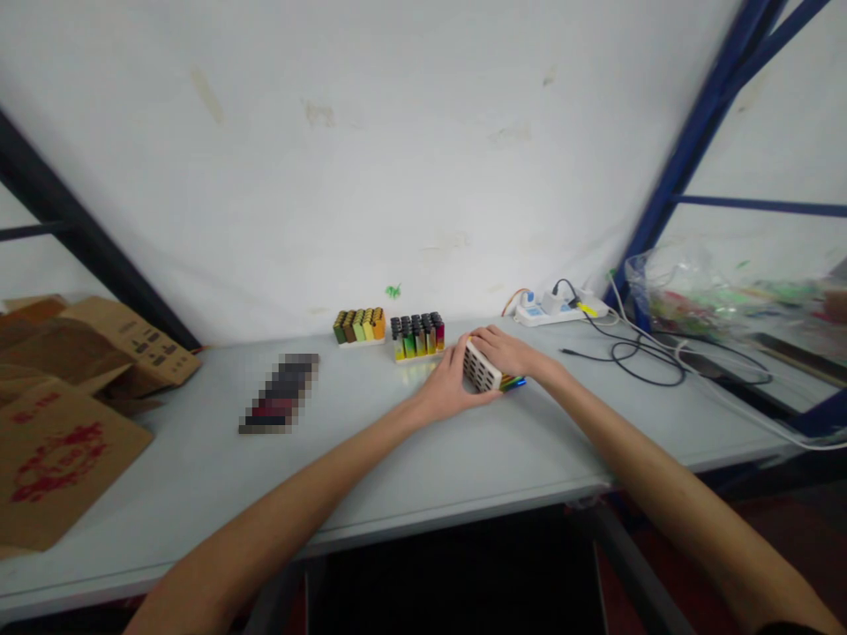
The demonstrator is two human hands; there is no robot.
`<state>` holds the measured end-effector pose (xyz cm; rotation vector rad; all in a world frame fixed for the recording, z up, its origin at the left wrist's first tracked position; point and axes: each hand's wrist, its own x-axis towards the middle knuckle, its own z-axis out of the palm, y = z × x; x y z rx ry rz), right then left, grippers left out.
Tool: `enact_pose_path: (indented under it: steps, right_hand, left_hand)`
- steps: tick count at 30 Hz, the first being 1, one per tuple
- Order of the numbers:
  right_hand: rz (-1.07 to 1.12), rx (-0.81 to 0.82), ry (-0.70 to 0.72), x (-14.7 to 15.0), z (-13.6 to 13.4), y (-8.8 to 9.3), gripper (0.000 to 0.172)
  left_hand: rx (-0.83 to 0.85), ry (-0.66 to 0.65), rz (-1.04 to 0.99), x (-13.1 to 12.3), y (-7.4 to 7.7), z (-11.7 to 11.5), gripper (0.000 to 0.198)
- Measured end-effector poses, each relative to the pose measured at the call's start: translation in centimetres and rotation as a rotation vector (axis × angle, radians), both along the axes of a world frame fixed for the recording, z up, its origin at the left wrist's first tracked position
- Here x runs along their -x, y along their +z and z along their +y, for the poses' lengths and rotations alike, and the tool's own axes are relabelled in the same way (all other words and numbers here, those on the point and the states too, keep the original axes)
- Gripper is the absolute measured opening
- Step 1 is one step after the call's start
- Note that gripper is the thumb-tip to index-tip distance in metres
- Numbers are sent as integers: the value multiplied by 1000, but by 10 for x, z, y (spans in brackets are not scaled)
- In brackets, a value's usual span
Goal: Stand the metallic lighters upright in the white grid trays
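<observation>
A white slotted tray (482, 370) is tipped on its side between my hands, its underside with rows of holes facing left. Shiny multicoloured lighters (513, 384) show at its right edge; the rest of them are hidden. My left hand (446, 388) grips the near and left side, thumb along the lower edge. Wrapped over the far top side is my right hand (504, 351). Just left of them stands a second tray of black-topped lighters (418, 335), upright. Farther left is another tray of yellow, green and brown lighters (359, 325).
A pixelated dark flat object (279, 393) lies on the grey table (371, 476). Open cardboard boxes (72, 441) occupy the left end. At the back right are a white power strip (562, 309), tangled cables (635, 362) and clear plastic bags (688, 291) by a blue frame (688, 159).
</observation>
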<state>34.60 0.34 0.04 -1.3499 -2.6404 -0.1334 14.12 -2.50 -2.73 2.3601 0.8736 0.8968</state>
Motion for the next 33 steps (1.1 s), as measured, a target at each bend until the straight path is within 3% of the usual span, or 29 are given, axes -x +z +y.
enact_pose_path:
  steps: [5,12,20,26,33]
  right_hand:
    - [9,-11,56,-9,4,-3,35]
    - [132,85,-32,-38,9,-9,33]
    - [450,154,-148,-49,5,-26,39]
    - [681,179,-220,-49,-2,-27,46]
    - [539,87,-187,-58,-4,-25,40]
  left_hand:
    - [2,19,-7,0,1,-1,119]
    - [54,38,38,2,5,-3,122]
    - [30,5,49,8,0,2,120]
    - [60,2,61,9,2,0,121]
    - [68,-19,55,12,5,-2,121]
